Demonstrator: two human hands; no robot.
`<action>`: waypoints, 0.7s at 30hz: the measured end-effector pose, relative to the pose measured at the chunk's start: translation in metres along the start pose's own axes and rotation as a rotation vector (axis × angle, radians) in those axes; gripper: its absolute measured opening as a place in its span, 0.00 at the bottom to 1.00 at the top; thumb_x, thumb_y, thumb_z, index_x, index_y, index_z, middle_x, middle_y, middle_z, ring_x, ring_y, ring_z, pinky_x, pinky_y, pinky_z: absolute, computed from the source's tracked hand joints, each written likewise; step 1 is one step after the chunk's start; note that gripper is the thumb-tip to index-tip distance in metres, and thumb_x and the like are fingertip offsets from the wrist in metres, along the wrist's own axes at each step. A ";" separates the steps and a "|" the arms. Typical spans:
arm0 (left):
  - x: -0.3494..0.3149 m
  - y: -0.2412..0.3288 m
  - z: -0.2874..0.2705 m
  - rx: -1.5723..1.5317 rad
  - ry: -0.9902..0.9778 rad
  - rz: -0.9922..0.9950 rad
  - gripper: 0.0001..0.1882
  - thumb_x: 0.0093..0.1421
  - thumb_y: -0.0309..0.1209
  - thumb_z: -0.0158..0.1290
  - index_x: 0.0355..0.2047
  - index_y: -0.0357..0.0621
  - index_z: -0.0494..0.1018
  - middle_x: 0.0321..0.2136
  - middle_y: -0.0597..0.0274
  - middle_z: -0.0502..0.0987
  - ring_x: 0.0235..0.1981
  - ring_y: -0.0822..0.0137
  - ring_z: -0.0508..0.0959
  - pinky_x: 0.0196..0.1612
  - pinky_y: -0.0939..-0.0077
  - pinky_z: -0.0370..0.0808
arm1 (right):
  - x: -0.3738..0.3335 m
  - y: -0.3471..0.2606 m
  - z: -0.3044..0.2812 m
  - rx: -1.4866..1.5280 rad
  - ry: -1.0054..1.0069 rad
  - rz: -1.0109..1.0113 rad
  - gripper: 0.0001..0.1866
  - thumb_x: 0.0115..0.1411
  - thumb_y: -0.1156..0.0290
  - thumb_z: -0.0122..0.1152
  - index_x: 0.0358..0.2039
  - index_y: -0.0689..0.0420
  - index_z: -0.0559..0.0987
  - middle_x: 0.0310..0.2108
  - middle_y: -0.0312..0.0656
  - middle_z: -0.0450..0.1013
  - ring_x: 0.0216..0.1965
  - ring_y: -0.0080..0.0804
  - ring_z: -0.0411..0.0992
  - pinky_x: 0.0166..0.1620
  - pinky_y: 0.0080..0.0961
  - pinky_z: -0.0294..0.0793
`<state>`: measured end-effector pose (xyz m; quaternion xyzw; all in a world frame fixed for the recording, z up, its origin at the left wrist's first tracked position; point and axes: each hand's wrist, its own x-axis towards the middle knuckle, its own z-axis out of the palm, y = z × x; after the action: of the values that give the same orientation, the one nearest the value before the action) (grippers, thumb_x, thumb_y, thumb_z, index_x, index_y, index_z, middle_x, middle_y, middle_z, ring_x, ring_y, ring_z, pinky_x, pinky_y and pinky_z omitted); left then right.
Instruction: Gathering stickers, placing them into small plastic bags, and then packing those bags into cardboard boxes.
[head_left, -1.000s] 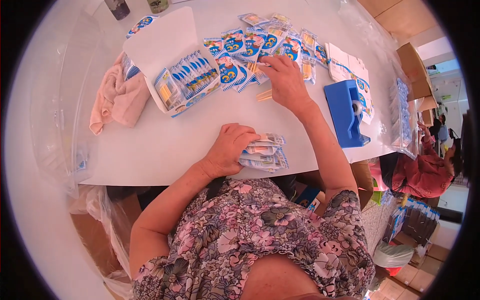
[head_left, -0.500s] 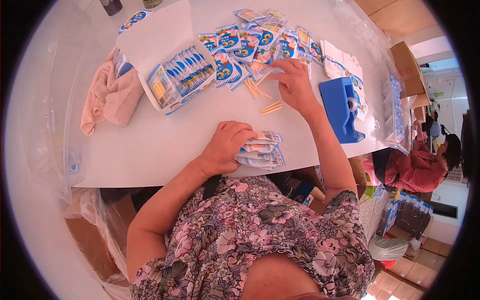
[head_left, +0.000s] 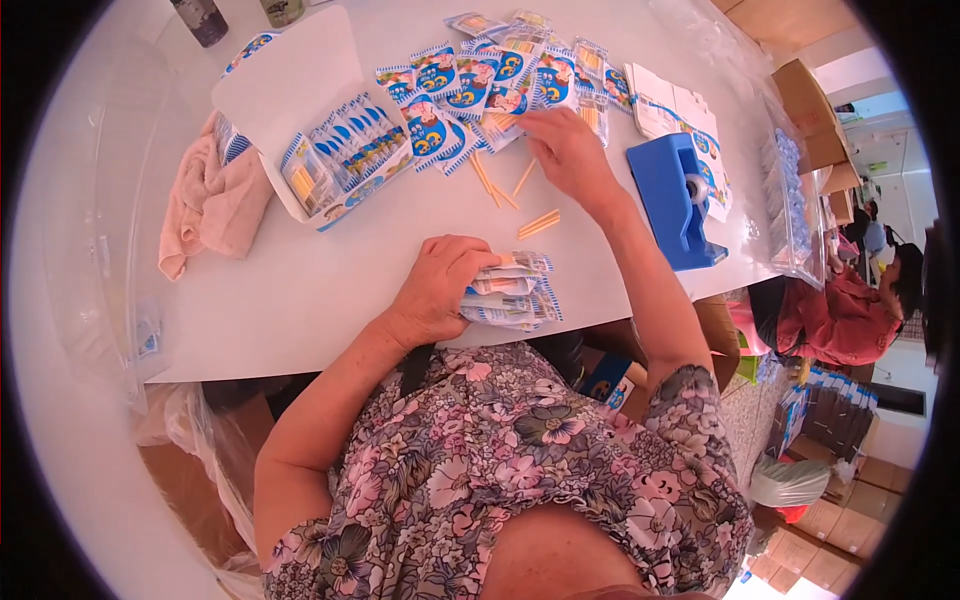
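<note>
This looks like a packing workshop: tape dispenser (head_left: 660,195), heaped sachets (head_left: 470,85), stacked cartons (head_left: 843,527).

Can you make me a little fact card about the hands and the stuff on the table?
Left hand: holding flat, see-through plastic packets with blue-striped edges
Right hand: by a pile of blue-and-white plastic packets; grip unclear
Loose: thin, straight, pale-yellow sticks
Table's left: open, white cardboard box; crumpled pink cloth
Table's right: chunky blue tape dispenser

Head-worn fisheye view, looking down, close above table (head_left: 300,310)
</note>
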<state>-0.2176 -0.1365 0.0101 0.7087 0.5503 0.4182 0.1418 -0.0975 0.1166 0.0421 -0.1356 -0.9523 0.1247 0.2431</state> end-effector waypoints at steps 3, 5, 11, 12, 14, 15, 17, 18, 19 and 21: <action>0.000 0.001 0.000 0.008 0.006 -0.029 0.31 0.38 0.23 0.61 0.48 0.46 0.70 0.46 0.59 0.72 0.50 0.57 0.72 0.55 0.63 0.62 | 0.026 0.012 0.005 -0.050 0.074 -0.018 0.14 0.52 0.83 0.60 0.40 0.58 0.82 0.43 0.43 0.77 0.46 0.45 0.73 0.47 0.35 0.74; 0.000 0.001 -0.001 -0.015 -0.012 -0.036 0.31 0.38 0.22 0.61 0.48 0.46 0.70 0.46 0.59 0.72 0.50 0.57 0.72 0.55 0.63 0.62 | 0.028 0.015 0.003 -0.080 0.055 -0.066 0.15 0.51 0.85 0.58 0.38 0.57 0.82 0.43 0.43 0.77 0.46 0.44 0.73 0.46 0.35 0.75; -0.001 -0.003 0.001 -0.039 -0.014 -0.013 0.30 0.38 0.23 0.60 0.47 0.45 0.71 0.46 0.58 0.72 0.50 0.56 0.72 0.55 0.63 0.62 | 0.001 -0.007 -0.003 0.016 -0.150 -0.138 0.16 0.49 0.85 0.59 0.38 0.57 0.81 0.45 0.41 0.77 0.45 0.44 0.72 0.46 0.35 0.74; -0.001 -0.003 0.001 -0.035 -0.018 -0.014 0.30 0.38 0.23 0.60 0.47 0.45 0.71 0.46 0.58 0.72 0.50 0.56 0.72 0.55 0.63 0.62 | 0.001 -0.013 0.000 0.031 -0.114 -0.165 0.16 0.49 0.85 0.59 0.38 0.57 0.81 0.45 0.41 0.77 0.45 0.44 0.72 0.46 0.35 0.74; 0.000 -0.003 0.001 -0.032 -0.015 -0.003 0.30 0.38 0.23 0.60 0.47 0.45 0.71 0.46 0.58 0.72 0.49 0.56 0.72 0.55 0.62 0.62 | 0.009 -0.027 0.012 0.020 -0.017 -0.296 0.12 0.51 0.82 0.61 0.38 0.58 0.80 0.44 0.41 0.76 0.46 0.44 0.72 0.47 0.35 0.74; 0.000 -0.002 0.001 -0.027 -0.013 0.001 0.30 0.38 0.23 0.60 0.47 0.45 0.71 0.46 0.58 0.72 0.49 0.56 0.72 0.55 0.62 0.62 | 0.015 -0.034 0.022 0.023 -0.001 -0.302 0.12 0.51 0.82 0.61 0.38 0.58 0.80 0.44 0.41 0.76 0.46 0.44 0.72 0.47 0.35 0.74; 0.000 -0.002 0.000 -0.004 -0.026 -0.007 0.27 0.43 0.27 0.63 0.47 0.43 0.72 0.46 0.56 0.74 0.50 0.56 0.73 0.54 0.64 0.64 | 0.033 -0.045 0.043 -0.043 0.083 -0.092 0.09 0.52 0.73 0.66 0.36 0.57 0.81 0.40 0.41 0.76 0.45 0.43 0.72 0.46 0.35 0.74; 0.000 -0.001 -0.001 0.011 -0.032 -0.005 0.27 0.43 0.27 0.63 0.47 0.43 0.72 0.46 0.56 0.74 0.50 0.56 0.73 0.54 0.64 0.64 | 0.043 -0.048 0.052 -0.038 0.092 -0.097 0.09 0.52 0.73 0.66 0.36 0.57 0.81 0.40 0.41 0.76 0.45 0.43 0.72 0.46 0.35 0.74; 0.000 -0.001 -0.001 0.007 -0.036 -0.015 0.27 0.43 0.27 0.63 0.47 0.43 0.72 0.46 0.56 0.74 0.50 0.56 0.73 0.55 0.64 0.64 | 0.054 -0.050 0.060 -0.094 0.052 0.011 0.11 0.51 0.68 0.68 0.35 0.56 0.82 0.39 0.41 0.75 0.44 0.43 0.72 0.45 0.35 0.74; 0.000 -0.001 -0.001 0.010 -0.041 -0.024 0.27 0.43 0.26 0.63 0.46 0.43 0.72 0.46 0.56 0.74 0.50 0.56 0.73 0.55 0.64 0.64 | 0.071 -0.054 0.075 -0.230 0.059 0.104 0.14 0.49 0.60 0.72 0.32 0.56 0.82 0.35 0.40 0.75 0.44 0.41 0.72 0.44 0.35 0.74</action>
<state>-0.2194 -0.1360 0.0102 0.7111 0.5579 0.3989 0.1546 -0.2051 0.0765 0.0252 -0.2154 -0.9444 0.0228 0.2473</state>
